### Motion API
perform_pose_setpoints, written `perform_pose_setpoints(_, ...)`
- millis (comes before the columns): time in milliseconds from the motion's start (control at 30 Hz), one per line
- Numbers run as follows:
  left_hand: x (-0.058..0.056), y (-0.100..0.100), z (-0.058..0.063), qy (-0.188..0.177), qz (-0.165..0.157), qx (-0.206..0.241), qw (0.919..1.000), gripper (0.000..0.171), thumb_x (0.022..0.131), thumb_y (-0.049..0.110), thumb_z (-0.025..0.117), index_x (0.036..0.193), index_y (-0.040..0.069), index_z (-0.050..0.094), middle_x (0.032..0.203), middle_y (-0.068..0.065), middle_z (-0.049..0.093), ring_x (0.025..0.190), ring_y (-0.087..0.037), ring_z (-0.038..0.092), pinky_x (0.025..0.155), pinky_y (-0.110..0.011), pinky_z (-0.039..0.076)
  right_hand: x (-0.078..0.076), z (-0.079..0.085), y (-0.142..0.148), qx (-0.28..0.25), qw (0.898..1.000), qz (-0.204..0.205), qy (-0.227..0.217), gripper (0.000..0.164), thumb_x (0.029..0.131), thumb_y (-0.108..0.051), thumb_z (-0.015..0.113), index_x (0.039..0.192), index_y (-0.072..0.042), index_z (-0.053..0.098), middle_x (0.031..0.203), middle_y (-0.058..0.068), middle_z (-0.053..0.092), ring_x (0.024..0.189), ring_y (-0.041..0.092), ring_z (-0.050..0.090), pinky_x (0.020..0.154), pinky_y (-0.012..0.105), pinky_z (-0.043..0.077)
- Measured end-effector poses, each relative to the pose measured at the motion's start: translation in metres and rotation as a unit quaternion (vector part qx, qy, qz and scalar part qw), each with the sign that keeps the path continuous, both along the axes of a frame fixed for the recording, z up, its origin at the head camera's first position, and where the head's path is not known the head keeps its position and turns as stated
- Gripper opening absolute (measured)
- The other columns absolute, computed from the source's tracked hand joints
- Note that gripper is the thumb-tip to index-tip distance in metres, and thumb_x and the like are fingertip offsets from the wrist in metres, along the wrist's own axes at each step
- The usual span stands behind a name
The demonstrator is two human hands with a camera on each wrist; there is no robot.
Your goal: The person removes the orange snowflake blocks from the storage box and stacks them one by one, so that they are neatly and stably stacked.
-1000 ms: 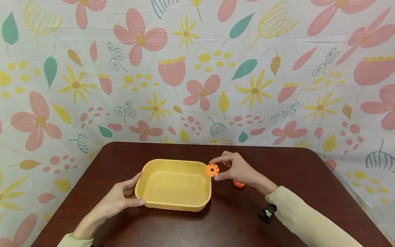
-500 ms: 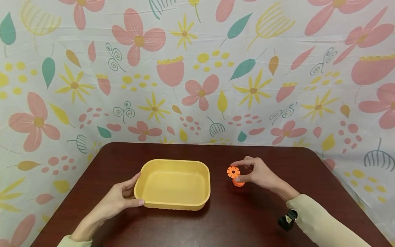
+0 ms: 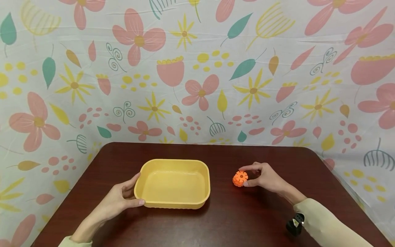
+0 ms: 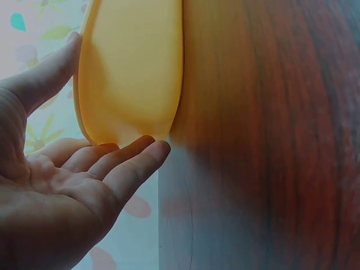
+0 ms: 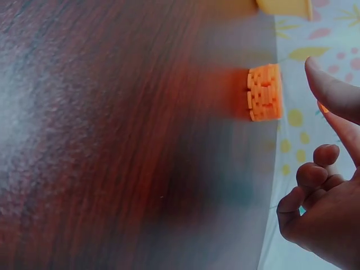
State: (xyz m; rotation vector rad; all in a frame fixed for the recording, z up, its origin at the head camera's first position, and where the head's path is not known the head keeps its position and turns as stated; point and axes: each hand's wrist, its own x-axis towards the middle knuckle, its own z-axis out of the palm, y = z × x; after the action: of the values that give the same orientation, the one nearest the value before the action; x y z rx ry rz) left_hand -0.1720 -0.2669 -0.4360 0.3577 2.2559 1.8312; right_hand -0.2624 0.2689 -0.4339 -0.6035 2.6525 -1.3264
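My left hand [image 3: 114, 199] holds the left end of a yellow plastic basin [image 3: 172, 205], thumb at its near left corner and fingers along the far side of that end. The left wrist view shows its fingertips [image 4: 160, 148] right at the basin's wall. My right hand [image 3: 269, 179] pinches an orange notched disc [image 3: 242, 176] between thumb and index finger, close above a short stack of orange notched discs [image 3: 236, 183] on the table. From the right wrist, the stack [image 5: 265, 93] stands apart from the thumb, and only a sliver of the held disc shows.
A dark reddish-brown table [image 3: 197, 230] lies under everything. Behind it and at the sides hangs a white cloth [image 3: 197, 44] printed with flowers and leaves. A black device [image 3: 295, 223] is strapped at the right wrist.
My right hand has carried the orange disc away from the basin's right rim, rightward and slightly down, to just over the stack. My left hand and the basin have stayed almost in place.
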Motion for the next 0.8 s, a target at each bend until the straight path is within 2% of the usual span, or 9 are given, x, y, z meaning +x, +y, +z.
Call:
perform_pose_setpoints(267,0.0,0.001,-0.001,-0.002,0.004,-0.007,1.0,0.1,0.088,0.009,0.087,0.166,-0.001,0.024,0.166,-0.025,0.028,0.14,-0.042,0.048,0.093,-0.033,0.057,0.0,-0.005,0.005,-0.01,1.0,0.003,-0.021,0.051,0.082,-0.014,0.091,0.129,-0.003,0.075,0.092,0.019,0.057,0.086,0.03,0.044,0.066,0.032,0.037)
perform_pose_setpoints(633,0.0,0.0,0.0,0.01,-0.002,-0.004,0.9999,0.099,0.089,0.008,0.086,0.165,-0.003,0.024,0.166,-0.026,0.026,0.139,-0.044,0.048,0.093,-0.033,0.057,-0.001,-0.01,0.001,-0.014,1.0,0.007,-0.025,0.051,0.081,-0.014,0.092,0.129,-0.003,0.075,0.086,0.018,0.051,0.082,0.028,0.041,0.065,0.032,0.035)
perform_pose_setpoints(800,0.0,0.0,-0.001,0.002,0.005,-0.011,0.9999,0.1,0.088,0.01,0.087,0.166,-0.001,0.025,0.166,-0.025,0.029,0.139,-0.042,0.05,0.093,-0.033,0.057,-0.002,-0.012,-0.001,-0.018,1.0,0.01,-0.023,0.051,0.081,-0.012,0.092,0.129,-0.001,0.075,0.086,0.017,0.052,0.082,0.028,0.042,0.065,0.032,0.035)
